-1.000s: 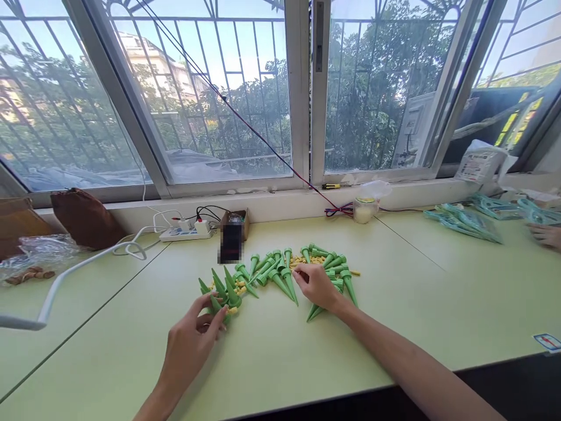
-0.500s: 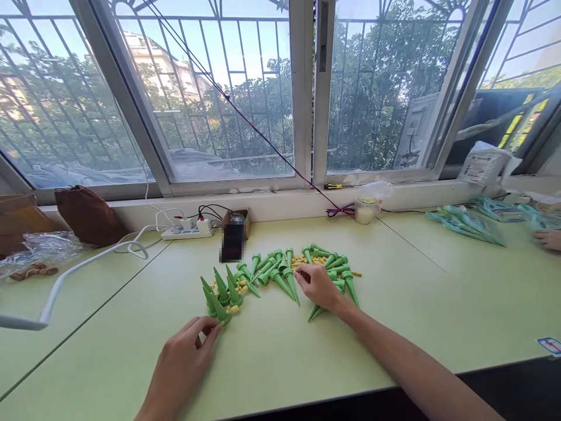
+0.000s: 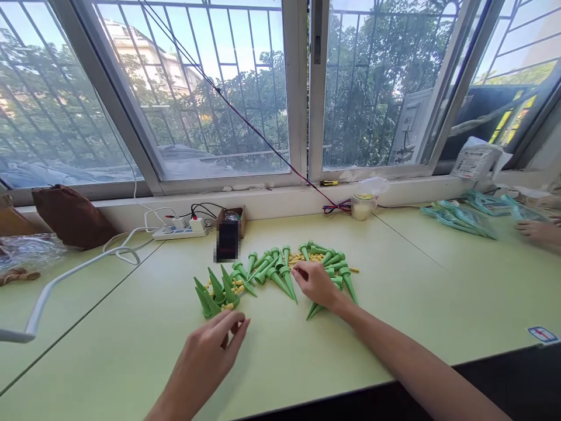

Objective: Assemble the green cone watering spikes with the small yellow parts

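My left hand (image 3: 214,342) is just in front of a cluster of upright green plastic cones (image 3: 216,289). Its thumb and forefinger are loosely curved, the tips close together, with nothing visible between them. Farther right, the fingers of my right hand (image 3: 313,280) are pinched together beside a green capped spike (image 3: 287,280); what they hold, if anything, is hidden. More green spikes (image 3: 263,269) with ribbed caps lie in a loose heap around that hand. Small yellow pieces (image 3: 300,256) are piled behind it, and some yellow bits (image 3: 228,306) lie among the upright cones.
Behind the heap are a small box (image 3: 242,222) with a blurred dark object, and a white power strip (image 3: 182,230). A lidded jar (image 3: 363,207) stands by the sill. At far right, another person's hand (image 3: 537,230) is near teal plastic packets (image 3: 458,219). A white bent rod (image 3: 48,292) crosses the left side.
My left hand has come away from the base of an upright green cone and moved right and nearer to me. The right hand keeps its pinch in nearly the same place. The view has shifted slightly.
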{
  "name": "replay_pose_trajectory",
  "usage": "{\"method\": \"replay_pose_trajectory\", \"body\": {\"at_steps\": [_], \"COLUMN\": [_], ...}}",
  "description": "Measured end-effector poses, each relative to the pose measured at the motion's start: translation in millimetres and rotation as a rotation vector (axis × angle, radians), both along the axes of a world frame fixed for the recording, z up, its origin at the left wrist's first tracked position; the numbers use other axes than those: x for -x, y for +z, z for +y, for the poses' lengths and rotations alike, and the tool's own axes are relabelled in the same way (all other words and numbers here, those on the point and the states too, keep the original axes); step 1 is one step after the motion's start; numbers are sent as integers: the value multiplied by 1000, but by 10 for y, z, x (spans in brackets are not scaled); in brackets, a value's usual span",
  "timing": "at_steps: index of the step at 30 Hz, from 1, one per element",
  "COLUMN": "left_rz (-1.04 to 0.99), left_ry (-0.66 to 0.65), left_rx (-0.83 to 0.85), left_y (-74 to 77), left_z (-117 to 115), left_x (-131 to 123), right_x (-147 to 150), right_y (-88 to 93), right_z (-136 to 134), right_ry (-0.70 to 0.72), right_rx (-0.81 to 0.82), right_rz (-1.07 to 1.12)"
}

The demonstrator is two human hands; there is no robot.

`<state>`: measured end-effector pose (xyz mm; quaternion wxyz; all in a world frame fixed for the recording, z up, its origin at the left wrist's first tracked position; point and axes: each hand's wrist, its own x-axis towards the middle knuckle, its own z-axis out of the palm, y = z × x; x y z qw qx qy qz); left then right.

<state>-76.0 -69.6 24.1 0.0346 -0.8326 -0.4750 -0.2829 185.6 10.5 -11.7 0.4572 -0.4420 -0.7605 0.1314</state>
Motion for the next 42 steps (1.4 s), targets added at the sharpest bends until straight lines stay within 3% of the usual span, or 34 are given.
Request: {"method": "replay_pose_trajectory", "body": {"at_steps": [5,8,10,15,23,30,42], "left_rz": [291,435,408,315,194,203,224], "left_ry": [-155,-153,-169,-240,-186,-184,-238], "left_rx": [71,77,81,160,157,191,234], "left_y": [131,41,-61,-227,-235,-283,-271], "left_z": [443,719,792,708,696,699,663], "left_x": [-554,-716,-736,-673,-706,-734,-750], "right_x": [-23,-37,-42,-62,-200,-196,-198], "right_y": [4,-2,-9,-8,51,15,-61], "right_z": [-1,10,17,10,50,62,61], "right_ry": [-37,-62,-66,-101,-189,-153,-134], "right_rx": [-15,-28,-34,-45,-78,-62,13], "right_rz": [-17,-31,-43,-72,-6,-36,-229]}}
